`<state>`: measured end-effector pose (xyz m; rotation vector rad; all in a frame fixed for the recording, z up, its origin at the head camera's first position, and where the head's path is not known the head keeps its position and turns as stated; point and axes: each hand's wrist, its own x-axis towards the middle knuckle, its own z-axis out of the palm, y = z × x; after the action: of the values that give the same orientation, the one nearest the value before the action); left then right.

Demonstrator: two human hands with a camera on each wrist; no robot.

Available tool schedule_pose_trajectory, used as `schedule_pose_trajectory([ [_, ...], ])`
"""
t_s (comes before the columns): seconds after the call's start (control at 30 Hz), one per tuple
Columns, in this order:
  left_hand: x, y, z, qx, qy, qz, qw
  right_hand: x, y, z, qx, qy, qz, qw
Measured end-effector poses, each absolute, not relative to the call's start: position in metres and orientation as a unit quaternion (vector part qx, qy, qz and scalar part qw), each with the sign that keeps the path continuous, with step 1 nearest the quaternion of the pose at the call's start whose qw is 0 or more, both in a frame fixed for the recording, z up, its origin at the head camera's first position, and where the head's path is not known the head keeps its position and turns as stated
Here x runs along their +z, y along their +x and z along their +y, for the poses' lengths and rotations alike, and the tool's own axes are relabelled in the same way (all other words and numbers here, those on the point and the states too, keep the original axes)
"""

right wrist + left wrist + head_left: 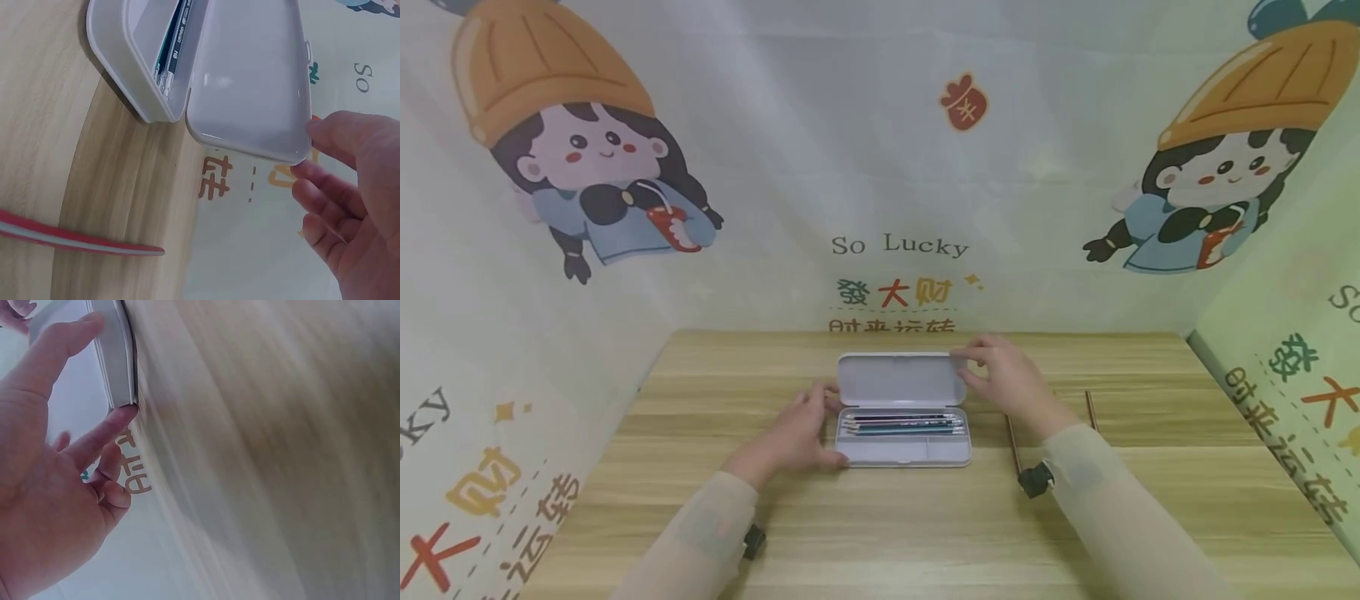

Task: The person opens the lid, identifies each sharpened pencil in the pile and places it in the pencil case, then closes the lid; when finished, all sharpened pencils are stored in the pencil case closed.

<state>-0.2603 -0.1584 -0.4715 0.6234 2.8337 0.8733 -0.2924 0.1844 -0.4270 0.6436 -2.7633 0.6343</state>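
A white pencil case (pixel 904 451) lies on the wooden table with its hinged lid (pixel 901 380) raised. Several dark and teal pencils (pixel 904 425) lie in its rear compartment; a divider marks off the front part. My left hand (pixel 796 429) holds the left end of the case, thumb at the front corner and a finger at the back, as the left wrist view (pixel 69 462) also shows. With thumb and finger, my right hand (pixel 1006 375) pinches the lid's upper right corner, seen closely in the right wrist view.
Two thin reddish-brown strips (pixel 1012 444) lie right of the case, partly behind the right forearm. One red and grey strip (pixel 81 241) shows in the right wrist view. A printed cloth backdrop (pixel 895 167) rises behind the table's far edge (pixel 760 332) and at both sides.
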Motion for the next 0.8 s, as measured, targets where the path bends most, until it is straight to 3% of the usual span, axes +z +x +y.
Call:
schedule_pose_trajectory([
  [0.3, -0.473, -0.260, -0.160, 0.290, 0.196, 0.935, 0.055, -0.423, -0.281, 0.194, 0.281, 0.254, -0.918, 0.116],
  [0.6, -0.475, -0.257, -0.161, 0.262, 0.196, 0.943, 0.059, -0.425, -0.276, 0.205, 0.310, 0.330, -0.891, -0.018],
  [0.8, -0.476, -0.257, -0.162, 0.255, 0.226, 0.938, 0.058, -0.445, -0.273, 0.205, 0.294, 0.315, -0.902, -0.044],
])
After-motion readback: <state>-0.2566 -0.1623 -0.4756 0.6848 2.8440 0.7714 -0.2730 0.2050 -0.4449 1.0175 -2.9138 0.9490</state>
